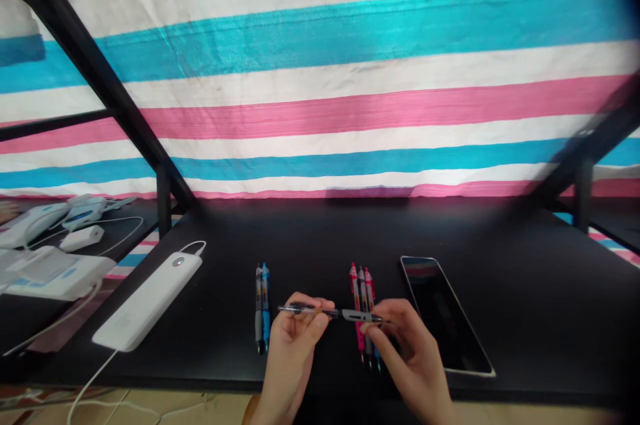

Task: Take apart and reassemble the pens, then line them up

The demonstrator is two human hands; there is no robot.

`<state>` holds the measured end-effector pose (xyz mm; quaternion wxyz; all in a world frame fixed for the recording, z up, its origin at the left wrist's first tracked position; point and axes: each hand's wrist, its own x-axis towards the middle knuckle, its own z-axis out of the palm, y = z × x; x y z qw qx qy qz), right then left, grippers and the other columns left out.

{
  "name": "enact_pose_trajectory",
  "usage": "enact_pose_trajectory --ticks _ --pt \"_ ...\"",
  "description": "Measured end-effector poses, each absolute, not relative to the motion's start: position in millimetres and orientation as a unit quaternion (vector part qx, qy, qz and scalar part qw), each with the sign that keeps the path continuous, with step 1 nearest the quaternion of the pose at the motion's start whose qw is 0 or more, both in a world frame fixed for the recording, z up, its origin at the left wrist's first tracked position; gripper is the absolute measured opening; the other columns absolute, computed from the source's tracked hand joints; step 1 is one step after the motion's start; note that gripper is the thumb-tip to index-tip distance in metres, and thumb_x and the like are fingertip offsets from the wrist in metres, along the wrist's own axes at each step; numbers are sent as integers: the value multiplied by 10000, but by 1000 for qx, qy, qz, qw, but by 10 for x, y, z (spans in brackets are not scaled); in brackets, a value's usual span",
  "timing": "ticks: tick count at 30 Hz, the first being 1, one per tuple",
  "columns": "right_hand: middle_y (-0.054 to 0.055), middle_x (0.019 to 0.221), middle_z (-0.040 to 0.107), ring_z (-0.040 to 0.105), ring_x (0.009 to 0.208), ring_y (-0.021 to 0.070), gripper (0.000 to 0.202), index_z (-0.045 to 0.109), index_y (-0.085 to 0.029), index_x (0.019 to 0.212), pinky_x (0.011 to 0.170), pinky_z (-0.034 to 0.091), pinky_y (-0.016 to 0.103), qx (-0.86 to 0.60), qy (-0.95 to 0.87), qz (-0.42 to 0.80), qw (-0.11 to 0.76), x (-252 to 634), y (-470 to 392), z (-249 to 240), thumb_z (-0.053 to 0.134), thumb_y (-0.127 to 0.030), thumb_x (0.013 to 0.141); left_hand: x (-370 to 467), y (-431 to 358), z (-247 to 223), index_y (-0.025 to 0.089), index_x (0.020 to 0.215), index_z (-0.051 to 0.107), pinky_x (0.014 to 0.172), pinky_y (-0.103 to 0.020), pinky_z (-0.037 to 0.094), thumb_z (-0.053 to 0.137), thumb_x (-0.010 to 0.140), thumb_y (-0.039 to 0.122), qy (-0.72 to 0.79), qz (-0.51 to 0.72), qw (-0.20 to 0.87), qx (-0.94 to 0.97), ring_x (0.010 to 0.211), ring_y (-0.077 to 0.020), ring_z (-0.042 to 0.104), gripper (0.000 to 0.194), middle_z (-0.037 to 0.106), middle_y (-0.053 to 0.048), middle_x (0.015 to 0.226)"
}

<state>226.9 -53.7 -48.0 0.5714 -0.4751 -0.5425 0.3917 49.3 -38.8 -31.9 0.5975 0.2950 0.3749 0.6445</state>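
A black and clear pen (340, 313) lies level between my two hands above the table's front part. My left hand (295, 341) pinches its clear end between thumb and fingers. At the other end, with the grey section, my right hand (413, 348) has thumb and fingertips closed on the tip. Below and behind the held pen are several pens (361, 285) side by side, with red and dark ends, partly hidden by the right hand. To the left of my left hand lie a dark grey pen (259, 308) and a blue pen (266, 305), next to each other.
A phone (450, 318) with a dark screen lies right of my right hand. On the left, a white power bank (150, 301) has a cable attached. Black metal bars (100, 85) flank the black table (300, 231). White devices and cables (55, 271) occupy the neighbouring table.
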Motion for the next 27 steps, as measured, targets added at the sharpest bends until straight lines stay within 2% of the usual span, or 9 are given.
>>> enact_pose_trajectory --ticks 2,4,6,9,12,15,20,22,27 --pt "1 763 706 673 659 155 105 654 -247 926 604 508 224 -475 -552 388 565 2283 -539 -470 685 -343 956 497 -387 -332 223 826 757 859 -251 542 932 701 266 374 644 601 290 872 -160 731 219 768 -6 834" --pt "-6 678 678 645 616 147 216 649 -238 834 588 495 221 -463 -569 406 545 2296 -534 -451 610 -366 1003 504 -389 -332 229 832 754 864 -248 539 935 698 273 375 645 603 282 864 -154 728 230 765 2 822" --pt "-8 685 679 637 617 148 209 663 -242 909 597 501 225 -448 -573 418 544 2296 -526 -440 558 -378 1028 512 -391 -321 226 827 751 863 -248 536 937 695 284 380 649 599 276 865 -155 725 235 757 4 812" --pt "3 835 726 668 681 155 186 636 -260 1142 633 523 229 -470 -556 385 567 2281 -518 -452 645 -347 978 521 -387 -294 215 799 746 858 -253 535 947 675 291 390 655 587 273 870 -161 720 248 746 3 806" --pt "9 809 702 643 656 148 98 677 -233 964 610 502 226 -498 -565 351 557 2275 -525 -452 692 -326 943 525 -380 -272 214 810 745 854 -267 540 961 648 308 394 653 592 259 853 -165 717 286 748 1 799" --pt "6 693 631 587 608 146 281 654 -215 770 569 460 239 -491 -583 363 536 2284 -538 -429 598 -366 1000 531 -379 -260 211 808 740 838 -268 544 968 632 323 399 653 591 253 835 -164 714 308 749 1 788" --pt "21 815 696 628 674 174 171 663 -226 1072 603 486 260 -502 -561 353 555 2284 -544 -457 669 -353 957 535 -386 -264 212 808 736 849 -262 545 956 657 307 396 654 592 255 864 -164 716 283 757 2 802" --pt "20 800 669 605 670 170 136 669 -223 984 594 461 262 -510 -569 351 542 2276 -548 -463 662 -356 964 532 -390 -269 213 817 737 857 -265 547 950 668 302 392 653 596 255 863 -164 721 275 760 1 808" --pt "-6 738 536 502 656 153 315 596 -217 822 602 384 272 -499 -592 394 495 2250 -566 -365 502 -406 1055 530 -400 -253 210 835 752 857 -267 554 955 666 284 395 645 600 261 855 -168 733 274 769 -6 821"
